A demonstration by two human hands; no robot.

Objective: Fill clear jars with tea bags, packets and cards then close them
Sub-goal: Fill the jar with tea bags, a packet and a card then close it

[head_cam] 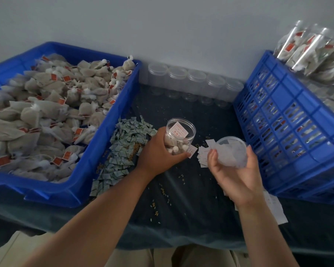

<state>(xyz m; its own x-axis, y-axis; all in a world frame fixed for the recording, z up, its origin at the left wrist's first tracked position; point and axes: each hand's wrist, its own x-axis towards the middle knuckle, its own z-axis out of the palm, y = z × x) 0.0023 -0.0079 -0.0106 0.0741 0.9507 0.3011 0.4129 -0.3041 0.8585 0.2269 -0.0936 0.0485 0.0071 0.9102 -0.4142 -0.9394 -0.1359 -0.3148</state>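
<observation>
Desk: dark cloth-covered desk (pixel 181 189) against a pale wall.
Left hand (pixel 158 153): you're gripping the clear, open plastic jar (pixel 178 136) of tea bags, standing mid-desk.
Right hand (pixel 233 168): you're holding the clear round lid (pixel 232 152) beside the jar.

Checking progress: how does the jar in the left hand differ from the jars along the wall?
The held jar, in the left hand, holds tea bags and a card; the wall jars look empty. The held jar is open, its lid in the right hand; the wall jars seem lidded. All are clear and round.
</observation>
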